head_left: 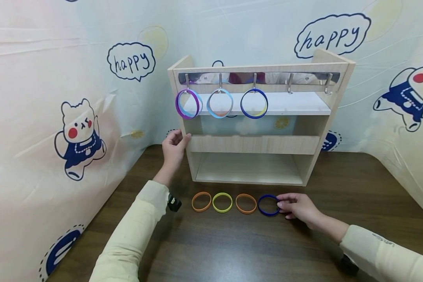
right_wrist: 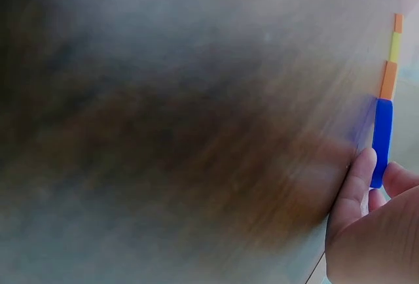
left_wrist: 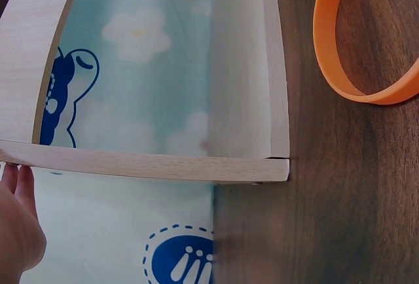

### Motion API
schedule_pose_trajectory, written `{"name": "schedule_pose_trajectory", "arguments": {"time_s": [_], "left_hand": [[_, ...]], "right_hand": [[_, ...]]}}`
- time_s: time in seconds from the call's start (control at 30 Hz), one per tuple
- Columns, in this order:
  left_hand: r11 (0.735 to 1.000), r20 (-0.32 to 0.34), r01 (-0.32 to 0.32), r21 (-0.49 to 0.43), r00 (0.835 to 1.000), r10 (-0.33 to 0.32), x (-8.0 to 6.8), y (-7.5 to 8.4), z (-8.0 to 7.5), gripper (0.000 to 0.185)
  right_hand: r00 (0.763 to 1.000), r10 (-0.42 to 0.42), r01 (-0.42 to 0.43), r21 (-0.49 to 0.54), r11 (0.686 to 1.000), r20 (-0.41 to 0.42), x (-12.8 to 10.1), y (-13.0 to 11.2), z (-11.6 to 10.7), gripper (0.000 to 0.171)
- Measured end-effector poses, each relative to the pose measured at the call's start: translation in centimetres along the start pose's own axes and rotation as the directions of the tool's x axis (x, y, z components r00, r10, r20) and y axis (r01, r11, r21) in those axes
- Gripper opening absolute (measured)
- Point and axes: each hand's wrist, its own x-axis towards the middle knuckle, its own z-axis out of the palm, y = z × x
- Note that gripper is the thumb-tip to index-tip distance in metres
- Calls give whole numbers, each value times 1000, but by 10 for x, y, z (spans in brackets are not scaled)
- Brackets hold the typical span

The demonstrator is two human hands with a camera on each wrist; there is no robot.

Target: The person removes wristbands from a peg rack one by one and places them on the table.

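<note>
My right hand (head_left: 299, 209) pinches the right side of a dark blue silicone wristband (head_left: 259, 205) between thumb and fingers, low at the table. The right wrist view shows the blue band edge-on at my fingertips (right_wrist: 368, 159). To its left lie an orange wristband (head_left: 237, 204), a yellow-green one (head_left: 214, 204) and another orange one (head_left: 192, 204) in a row. My left hand (head_left: 172, 150) touches the left side panel of a pale wooden shelf (head_left: 255, 145), thumb at the front edge; in the left wrist view its fingers (left_wrist: 26, 189) meet the panel's outer face.
Hooks on the shelf's metal strip carry wristbands: purple (head_left: 177, 103) with light blue at left, a light blue one (head_left: 208, 105) with orange behind, then dark blue (head_left: 242, 105) with yellow. Two bare hooks (head_left: 290, 84) hang farther right. Printed cloth (head_left: 197, 23) surrounds the dark wooden table (head_left: 211, 243).
</note>
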Motion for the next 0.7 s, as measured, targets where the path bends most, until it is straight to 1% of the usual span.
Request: {"name": "schedule_pose_trajectory", "arguments": {"time_s": [0.1, 0.2, 0.3, 0.53, 0.7], "left_hand": [[1000, -1, -2, 4, 1000, 2, 0, 0, 0, 30], [1000, 3, -4, 2, 1000, 4, 0, 0, 0, 33], [1000, 4, -4, -4, 1000, 4, 0, 0, 0, 36], [1000, -2, 3, -16, 1000, -3, -1, 0, 0, 34], [1000, -1, 5, -16, 1000, -5, -1, 1, 1, 36]], "right_hand": [[1000, 3, -3, -13, 1000, 0, 0, -1, 0, 39], [1000, 1, -1, -22, 1000, 3, 0, -2, 1, 39], [1000, -3, 3, -24, 1000, 0, -1, -3, 1, 38], [1000, 0, 0, -27, 1000, 2, -2, -4, 1, 39], [1000, 12, -12, -21, 1000, -12, -2, -5, 1, 37]]}}
